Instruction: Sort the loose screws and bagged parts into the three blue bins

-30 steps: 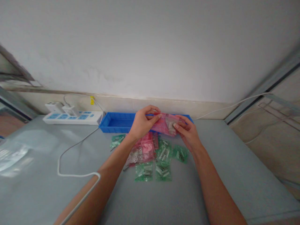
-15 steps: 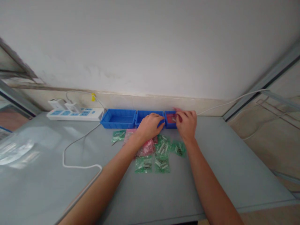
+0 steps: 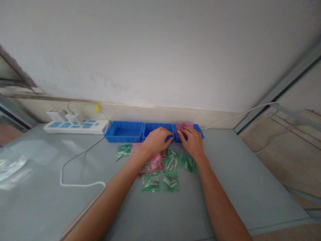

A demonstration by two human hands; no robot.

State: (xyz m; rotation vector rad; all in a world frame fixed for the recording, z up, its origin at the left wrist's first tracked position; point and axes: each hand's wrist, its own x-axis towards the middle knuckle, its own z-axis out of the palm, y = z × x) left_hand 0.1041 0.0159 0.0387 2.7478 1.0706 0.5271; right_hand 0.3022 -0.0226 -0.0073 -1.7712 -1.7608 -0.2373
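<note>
Three blue bins stand in a row against the wall. In the right bin (image 3: 202,135) lies a pink plastic bag (image 3: 184,126), with my right hand (image 3: 192,140) over it, fingers pinched on the bag. My left hand (image 3: 157,139) is at the front right of the middle bin (image 3: 150,127). Its fingers are curved, with a gap between thumb and fingertips and nothing seen in it. Below my hands lie several green bags of small metal parts (image 3: 172,160) and pink bags (image 3: 155,162), partly hidden by my left forearm.
The left bin (image 3: 125,130) has nothing visible inside. A white power strip (image 3: 75,127) with plugged-in adapters stands left of it. A white cable (image 3: 82,185) runs over the grey table (image 3: 238,177) and along my left forearm. Clear plastic (image 3: 12,167) lies far left.
My right hand has lowered and shifted left with the pink bag, which now lies flatter across the right bin. My left hand has stayed by the middle bin. The view has shifted slightly.
</note>
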